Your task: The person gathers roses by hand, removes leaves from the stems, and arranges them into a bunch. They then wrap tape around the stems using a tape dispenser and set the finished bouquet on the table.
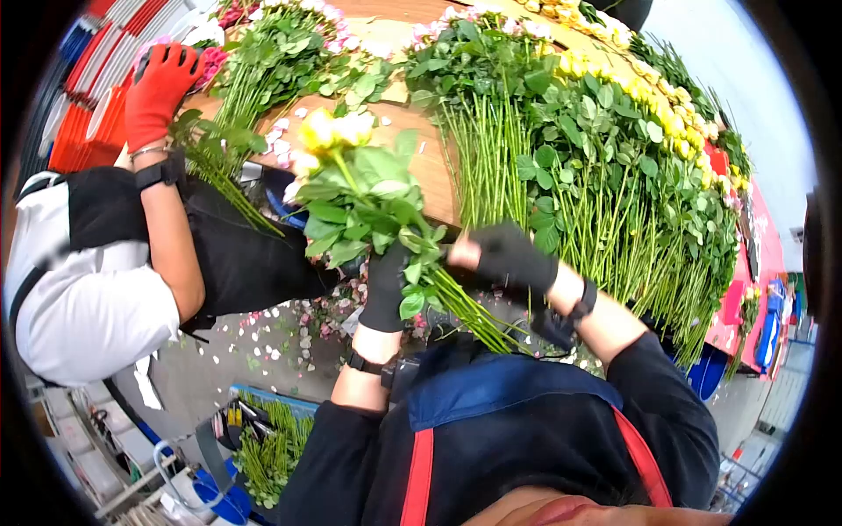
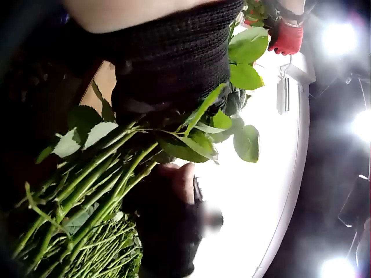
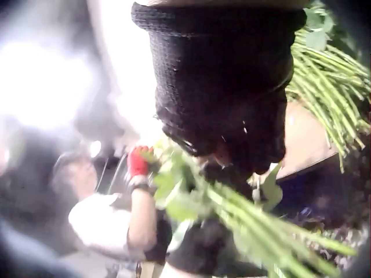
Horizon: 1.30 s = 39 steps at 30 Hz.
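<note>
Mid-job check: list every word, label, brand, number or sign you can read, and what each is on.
No readable text in any view.
Black strapped wrist device on the red-gloved person: any marking too small to read.
Blue-and-white object at far right: any print too small to read.
Green-stemmed bunch of yellow roses: no label visible.
</note>
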{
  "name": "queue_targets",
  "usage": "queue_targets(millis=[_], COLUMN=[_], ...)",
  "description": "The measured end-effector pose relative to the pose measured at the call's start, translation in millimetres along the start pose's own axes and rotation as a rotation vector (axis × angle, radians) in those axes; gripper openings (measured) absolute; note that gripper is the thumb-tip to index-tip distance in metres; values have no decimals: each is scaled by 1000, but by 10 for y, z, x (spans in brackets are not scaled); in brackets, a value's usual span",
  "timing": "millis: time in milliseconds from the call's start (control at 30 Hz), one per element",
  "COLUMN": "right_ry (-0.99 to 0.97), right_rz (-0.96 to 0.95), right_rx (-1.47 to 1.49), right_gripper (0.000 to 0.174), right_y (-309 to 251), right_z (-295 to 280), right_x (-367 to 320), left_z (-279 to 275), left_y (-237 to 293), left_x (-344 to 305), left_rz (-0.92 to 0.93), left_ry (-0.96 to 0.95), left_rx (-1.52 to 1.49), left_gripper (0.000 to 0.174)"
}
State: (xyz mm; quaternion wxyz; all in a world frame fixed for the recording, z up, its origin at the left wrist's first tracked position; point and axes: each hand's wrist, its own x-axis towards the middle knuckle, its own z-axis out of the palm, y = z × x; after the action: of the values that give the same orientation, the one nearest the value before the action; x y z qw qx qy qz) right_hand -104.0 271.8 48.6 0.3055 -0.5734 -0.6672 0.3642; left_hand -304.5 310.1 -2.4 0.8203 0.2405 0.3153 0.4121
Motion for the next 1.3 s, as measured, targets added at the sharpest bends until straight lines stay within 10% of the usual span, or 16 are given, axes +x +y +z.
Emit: queue_targets(millis=[100, 267, 467, 733, 767, 833, 900, 967, 1067, 1200, 1300], right_ry=[413, 437, 541, 740, 735, 693, 590, 593, 493, 434, 506], right_rz=[316, 675, 619, 168, 262, -66, 287, 253, 135, 68, 55], right_rx=[-109, -485, -479, -164, 372, 25, 343, 398, 71, -130, -274], right_gripper=[33, 34, 31, 16, 17, 16, 19, 19, 21, 17, 19], right_y=[653, 1512, 1794, 1064, 780, 455, -20, -121, -3, -55, -32], right_z=[-446, -816, -780, -889, -824, -777, -599, -369, -155, -171, -277], right_x=[528, 1154, 1226, 808, 636, 188, -234, -641, -1156, -1559, -1980], left_z=[-34, -209, -246, -212, -273, -138, 10, 92, 464, 1026, 1437], left_y=[71, -7, -11, -61, -142, -119, -169, -259, -488, -590, -740], left_x=[-80, -98, -86, 106, 195, 279, 348, 348, 325, 5, -216], left_rz=[14, -31, -4, -31, -44, -26, -93, 183, 641, -295, -249], left_ry=[87, 132, 154, 39, 29, 54, 116, 15, -25, -385, -368], left_rx=[29, -26, -56, -201, -202, -96, -83, 734, 753, -119, 137], left_gripper=[38, 38, 37, 39, 39, 40, 36, 32, 18, 61, 71])
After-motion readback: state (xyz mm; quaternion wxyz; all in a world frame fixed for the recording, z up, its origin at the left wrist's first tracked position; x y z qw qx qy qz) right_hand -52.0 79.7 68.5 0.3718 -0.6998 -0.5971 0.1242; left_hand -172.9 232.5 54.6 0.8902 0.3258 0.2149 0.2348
